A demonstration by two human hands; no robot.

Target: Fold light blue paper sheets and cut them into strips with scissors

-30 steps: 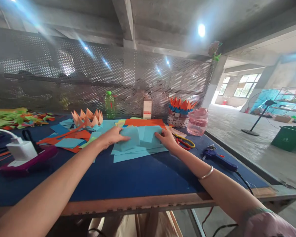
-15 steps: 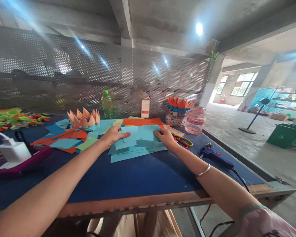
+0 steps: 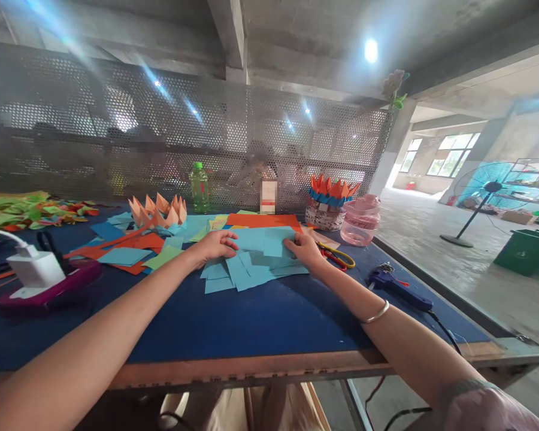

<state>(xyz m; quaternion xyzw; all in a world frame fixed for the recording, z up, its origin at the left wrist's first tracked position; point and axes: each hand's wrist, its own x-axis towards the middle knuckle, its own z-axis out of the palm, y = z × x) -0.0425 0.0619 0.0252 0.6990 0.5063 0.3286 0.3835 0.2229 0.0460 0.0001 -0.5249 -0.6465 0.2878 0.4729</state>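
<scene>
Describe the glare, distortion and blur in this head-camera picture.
Head view: the ceiling lamp blows out white, streaking flare across the perforated screen; the wide lens stretches the forearms towards the bottom corners; left hand, right hand and blue paper squares look sharp; patches behind the screen are pixelated.

Parts we cannot make out at a paper-strewn craft table.
Both forearms leave the bottom edge. The left hand (image 3: pixel 215 245) and right hand (image 3: pixel 304 248) cover part of the blue paper sheets (image 3: pixel 251 272), and we cannot tell whether either pinches one. A small bottle (image 3: pixel 268 197) has its label blurred out. Behind the perforated screen (image 3: pixel 117 149), a person is only a blur. A white cable (image 3: pixel 0 233) is cut by the left edge.
</scene>
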